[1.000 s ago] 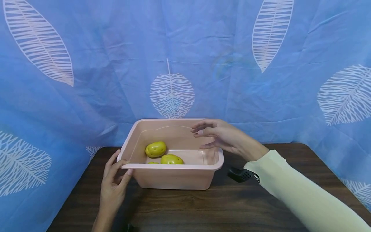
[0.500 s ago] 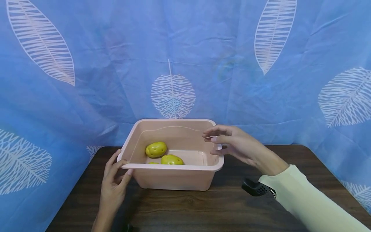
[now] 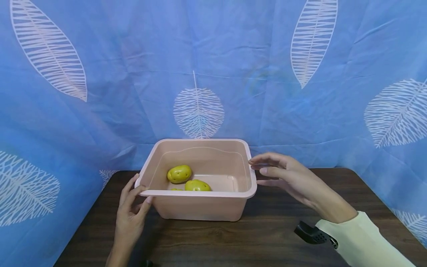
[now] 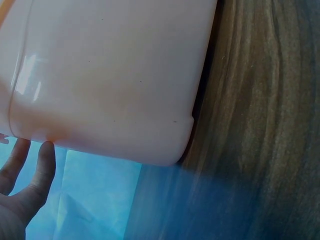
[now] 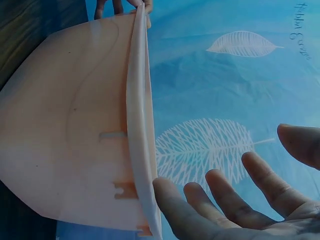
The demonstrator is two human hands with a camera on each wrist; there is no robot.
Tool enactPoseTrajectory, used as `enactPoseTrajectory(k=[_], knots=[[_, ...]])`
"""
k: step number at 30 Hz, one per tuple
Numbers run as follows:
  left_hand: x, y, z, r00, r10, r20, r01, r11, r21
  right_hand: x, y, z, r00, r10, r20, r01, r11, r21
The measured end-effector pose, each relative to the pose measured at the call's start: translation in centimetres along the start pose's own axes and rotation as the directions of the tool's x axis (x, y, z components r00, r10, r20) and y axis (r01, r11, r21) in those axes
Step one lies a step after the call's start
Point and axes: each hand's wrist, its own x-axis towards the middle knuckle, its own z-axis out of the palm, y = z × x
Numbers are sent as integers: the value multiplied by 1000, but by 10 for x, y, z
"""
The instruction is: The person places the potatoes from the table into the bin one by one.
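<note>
A pale pink plastic basin (image 3: 200,207) stands upright on the table. Inside lie yellow-green potatoes with small dark dimples: one at the back left (image 3: 179,174), another nearer the front (image 3: 197,185), and a third showing only as a sliver (image 3: 176,189) behind the front rim. My left hand (image 3: 129,217) grips the basin's front left corner, thumb at the front rim and fingers along the left side. At the right rim, my right hand (image 3: 287,177) holds nothing, its fingers spread and loosely bent. In the right wrist view, its fingertips (image 5: 165,187) come right up to the rim.
The dark wood-grain table (image 3: 213,243) carries the basin near its back edge. A blue cloth with white leaf patterns (image 3: 233,74) hangs behind and on both sides. A black device (image 3: 311,233) sits at the right wrist, by the pale sleeve (image 3: 361,239).
My right hand has moved from above the basin's interior rightward and down to the right rim. The left hand, the basin and the potatoes have stayed in place.
</note>
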Motion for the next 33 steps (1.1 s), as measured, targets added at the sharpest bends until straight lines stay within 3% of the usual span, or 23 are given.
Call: enactPoseTrajectory(k=[14, 23, 28, 33], knots=[[-2, 1, -1, 1000, 6, 6, -6, 1000, -21, -30, 15, -8, 999, -46, -8, 45, 997, -62], [2, -2, 0, 997, 74, 20, -74, 997, -17, -42, 24, -15, 996, 1, -85, -14, 988, -157], [-1, 1, 0, 997, 77, 22, -78, 997, 29, -46, 30, -18, 988, 48, -145, -90, 951, -296], [-4, 5, -1, 995, 91, 32, -94, 989, 111, -48, 36, -16, 974, 35, -222, -137, 877, -460]])
